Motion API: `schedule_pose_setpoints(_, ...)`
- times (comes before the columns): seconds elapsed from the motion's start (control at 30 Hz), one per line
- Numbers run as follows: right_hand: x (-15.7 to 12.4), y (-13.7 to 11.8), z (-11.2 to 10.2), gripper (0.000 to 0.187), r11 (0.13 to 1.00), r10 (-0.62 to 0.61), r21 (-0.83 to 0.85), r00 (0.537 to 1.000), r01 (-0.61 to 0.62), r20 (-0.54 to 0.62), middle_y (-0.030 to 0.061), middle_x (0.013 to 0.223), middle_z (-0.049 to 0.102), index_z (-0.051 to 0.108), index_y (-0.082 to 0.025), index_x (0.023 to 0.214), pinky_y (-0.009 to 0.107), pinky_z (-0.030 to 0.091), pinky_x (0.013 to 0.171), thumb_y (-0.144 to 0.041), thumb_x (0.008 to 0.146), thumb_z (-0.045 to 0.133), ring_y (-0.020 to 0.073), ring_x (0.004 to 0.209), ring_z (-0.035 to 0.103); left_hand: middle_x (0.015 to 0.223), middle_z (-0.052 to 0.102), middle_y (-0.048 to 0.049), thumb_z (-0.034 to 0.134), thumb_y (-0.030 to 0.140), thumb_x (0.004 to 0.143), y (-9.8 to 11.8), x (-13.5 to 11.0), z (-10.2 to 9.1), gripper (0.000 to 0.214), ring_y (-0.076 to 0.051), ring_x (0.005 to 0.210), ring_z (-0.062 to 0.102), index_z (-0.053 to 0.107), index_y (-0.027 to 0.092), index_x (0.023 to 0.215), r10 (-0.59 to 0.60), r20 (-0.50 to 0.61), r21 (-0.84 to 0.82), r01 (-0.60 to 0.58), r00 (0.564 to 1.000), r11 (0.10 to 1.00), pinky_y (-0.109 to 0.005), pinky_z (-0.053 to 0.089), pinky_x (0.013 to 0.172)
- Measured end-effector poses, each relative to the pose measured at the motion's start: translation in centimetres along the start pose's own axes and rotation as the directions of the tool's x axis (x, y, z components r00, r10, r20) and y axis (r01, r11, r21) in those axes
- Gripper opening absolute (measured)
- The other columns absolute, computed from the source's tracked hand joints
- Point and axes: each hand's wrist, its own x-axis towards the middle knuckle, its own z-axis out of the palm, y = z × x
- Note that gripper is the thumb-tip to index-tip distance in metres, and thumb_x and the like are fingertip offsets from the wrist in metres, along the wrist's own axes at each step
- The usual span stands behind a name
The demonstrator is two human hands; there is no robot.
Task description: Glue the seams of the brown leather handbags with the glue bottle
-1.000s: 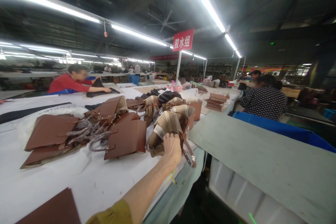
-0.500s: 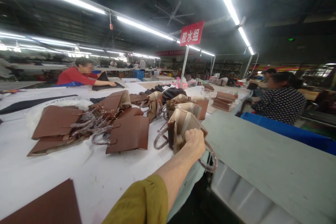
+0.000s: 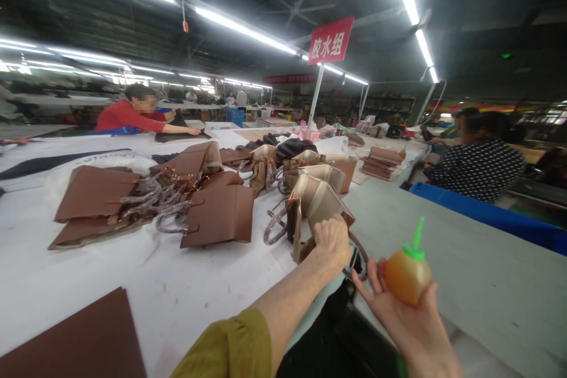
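I record my left forearm (image 3: 292, 301) extended toward two o'clock, left hand (image 3: 332, 240) curled, knuckles up; right hand (image 3: 410, 316) cupped, palm showing, fingers (image 3: 363, 289) toward ten o'clock.

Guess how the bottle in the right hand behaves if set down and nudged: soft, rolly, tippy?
Probably squeezable: the bottle has a bulb-like body and a narrow green spout. Likely to roll if laid on its side, given the rounded body. Tipping is harder to call, since the right hand hides its base.
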Motion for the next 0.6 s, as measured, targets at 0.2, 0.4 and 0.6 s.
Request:
schedule_pose_setpoints(0.2,2.7,0.7,2.2,0.044,0.999,-0.041,-0.008,0.998,0.041,-0.046,0.0017,0.091,0.063,0.055,-0.020,0.101,0.065,0.019,0.102,-0.058,0.089,0.036,0.0215,0.098,0.059,0.101,0.061,-0.0227,0.079,0.014,0.047,0.4,-1.2,-0.9,0.081,-0.031,0.094,0.058,0.043,0.000,0.118,0.078,-0.047,0.056,-0.076,0.996,0.996,-0.036,0.046,0.080)
schedule_pose_setpoints(0.4,3.5,0.2,1.3,0.042,0.999,-0.046,0.000,0.999,0.046,-0.018,0.0012,0.090,0.063,0.055,-0.020,0.101,0.068,0.019,0.101,-0.056,0.089,0.040,0.0226,0.098,0.059,0.120,0.054,-0.0104,0.046,0.014,0.083,-4.7,-7.4,-3.5,0.023,-0.025,0.118,0.041,0.054,0.016,0.105,0.462,-0.402,0.134,-0.449,0.790,0.884,-0.040,0.026,0.106)
schedule_pose_setpoints(0.6,4.0,0.3,1.1,0.037,0.994,-0.079,-0.070,0.997,0.080,0.013,0.0026,0.097,0.060,0.055,-0.020,0.101,0.069,0.023,0.098,-0.053,0.088,0.045,0.0226,0.101,0.058,0.112,0.058,-0.0069,0.056,0.020,0.076,-14.0,-7.2,-2.6,0.044,-0.019,0.093,0.057,0.045,0.017,0.117,-0.309,-0.199,-0.392,0.213,0.930,0.895,-0.030,0.045,0.080)
